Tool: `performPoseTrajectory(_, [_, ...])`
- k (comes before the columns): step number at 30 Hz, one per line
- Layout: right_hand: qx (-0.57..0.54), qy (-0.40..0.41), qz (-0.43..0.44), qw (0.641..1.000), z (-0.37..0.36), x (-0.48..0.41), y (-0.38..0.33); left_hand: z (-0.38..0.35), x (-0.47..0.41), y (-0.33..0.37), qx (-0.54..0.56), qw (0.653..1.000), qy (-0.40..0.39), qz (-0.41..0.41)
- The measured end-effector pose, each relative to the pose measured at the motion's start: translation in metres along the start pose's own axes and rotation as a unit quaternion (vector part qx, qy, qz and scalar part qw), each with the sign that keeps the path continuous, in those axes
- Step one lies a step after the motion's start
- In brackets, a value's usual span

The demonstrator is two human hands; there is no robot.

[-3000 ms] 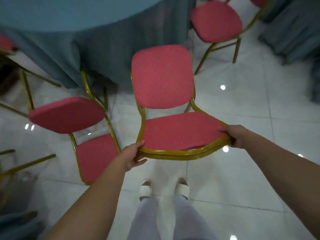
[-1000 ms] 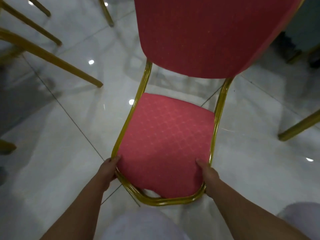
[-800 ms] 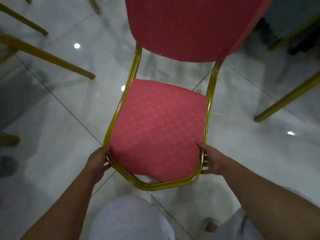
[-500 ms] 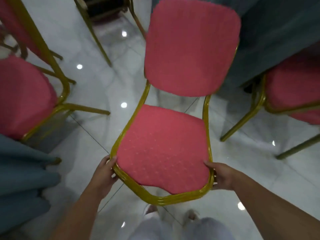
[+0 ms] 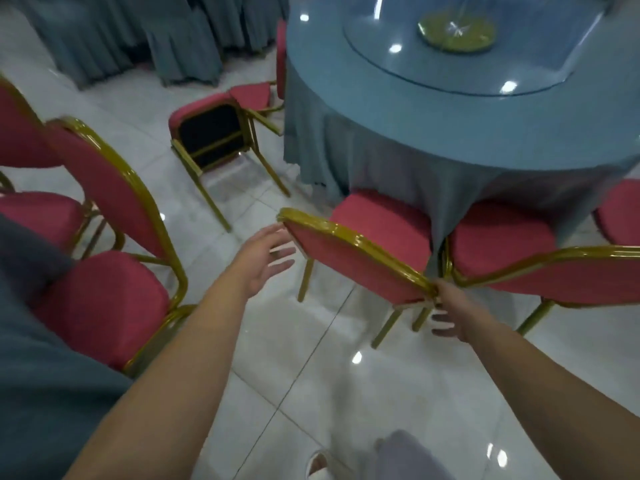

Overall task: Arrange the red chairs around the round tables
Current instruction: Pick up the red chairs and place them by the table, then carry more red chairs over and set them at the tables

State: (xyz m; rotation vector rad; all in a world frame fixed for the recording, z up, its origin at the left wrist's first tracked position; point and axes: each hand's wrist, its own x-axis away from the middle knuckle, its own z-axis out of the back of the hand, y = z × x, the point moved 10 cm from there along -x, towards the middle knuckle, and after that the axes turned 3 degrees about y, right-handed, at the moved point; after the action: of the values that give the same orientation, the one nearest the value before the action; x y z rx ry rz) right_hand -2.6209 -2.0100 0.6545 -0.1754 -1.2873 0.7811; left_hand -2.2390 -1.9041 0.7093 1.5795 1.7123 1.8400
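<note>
A red chair (image 5: 353, 261) with a gold frame stands at the round table (image 5: 450, 123), its seat tucked under the blue cloth and its backrest toward me. My left hand (image 5: 266, 261) hovers open at the backrest's left top corner, fingers spread and holding nothing. My right hand (image 5: 453, 317) grips the backrest's right corner, thumb on the gold rim and fingers underneath. A second red chair (image 5: 519, 268) stands close on the right, its backrest almost touching the first.
A red chair (image 5: 211, 133) lies tipped beside the table, black underside showing. Two more red chairs (image 5: 104, 209) stand at the left by a blue-draped table edge (image 5: 41, 393). A glass turntable (image 5: 457, 53) tops the round table. White tiled floor lies between.
The chair I carried by its seat now stands at the table. My hands moved from the seat rim to the backrest, and my left hand has let go.
</note>
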Motion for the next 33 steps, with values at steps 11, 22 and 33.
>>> performPoseTrajectory(11, [0.146, -0.042, 0.438, 0.886, -0.101, 0.052, -0.269, -0.009, -0.065, 0.014, -0.126, 0.986, 0.071, 0.08])
performPoseTrajectory(22, [0.237, -0.276, 0.441, 0.82, -0.361, 0.047, -0.386, 0.151, -0.089, 0.129, -0.068, 0.969, 0.239, 0.0])
performPoseTrajectory(33, [0.251, -0.284, 0.447, 0.81, -0.555, 0.059, -0.49, 0.252, -0.203, 0.288, 0.006, 0.973, 0.221, -0.07])
